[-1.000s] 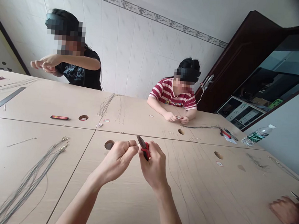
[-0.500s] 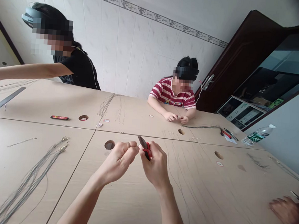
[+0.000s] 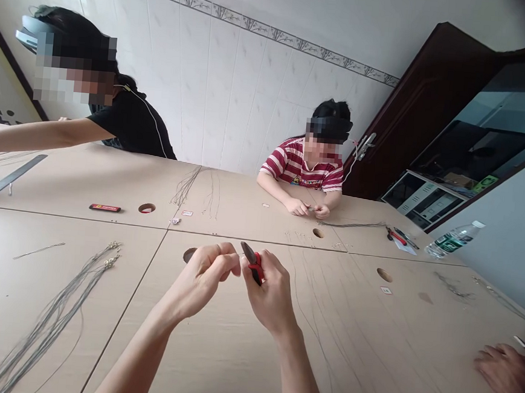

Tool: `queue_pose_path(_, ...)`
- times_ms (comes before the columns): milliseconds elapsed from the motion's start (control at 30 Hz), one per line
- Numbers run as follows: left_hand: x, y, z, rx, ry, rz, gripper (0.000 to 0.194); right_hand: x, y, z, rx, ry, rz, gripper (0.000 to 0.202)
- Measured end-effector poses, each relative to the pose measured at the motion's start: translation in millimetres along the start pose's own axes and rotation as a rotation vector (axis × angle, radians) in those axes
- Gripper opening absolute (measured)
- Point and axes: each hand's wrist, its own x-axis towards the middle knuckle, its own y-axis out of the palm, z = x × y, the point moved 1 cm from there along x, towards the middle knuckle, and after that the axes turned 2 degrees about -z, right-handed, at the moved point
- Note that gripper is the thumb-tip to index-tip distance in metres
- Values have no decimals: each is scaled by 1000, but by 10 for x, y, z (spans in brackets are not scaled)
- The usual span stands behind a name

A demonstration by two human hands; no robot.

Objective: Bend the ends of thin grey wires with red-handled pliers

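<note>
My right hand is closed around red-handled pliers, whose dark jaws point up and to the left. Close beside it, my left hand has its thumb and fingers pinched together near the jaws. What the left fingers hold is too small to make out, though a hint of something thin shows by their tips. Both hands are above the wooden table. Thin grey wires lie spread to the right of my hands. On the left rests a bundle of grey wires with small metal pieces at its far end.
Across the table sit a person in a striped shirt and a person in black. Another person's hand rests at the right edge. A water bottle, red-handled pliers, a metal ruler and a red-black box lie around.
My left hand has turned slightly and its fingers have shifted a little left and up. The pliers stay in my right hand. The person in black has leaned further left.
</note>
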Motion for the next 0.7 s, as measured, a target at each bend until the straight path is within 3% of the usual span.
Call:
queue_pose_path(200, -13, -8, -42, 8, 57, -51, 27, 10, -17, 56, 5, -18, 9, 19)
queue_pose_path(333, 6, -28, -13, 4, 77, -50, 27, 17, -67, 101, 240, 46, 60, 12)
queue_pose_path(433, 11, -41, -7, 14, 87, -51, 26, -3, -116, 93, 428, 139, 52, 17)
queue_pose_path(700, -25, -20, -61, 35, 109, 2, 26, -35, -129, 87, 565, 173, 64, 17)
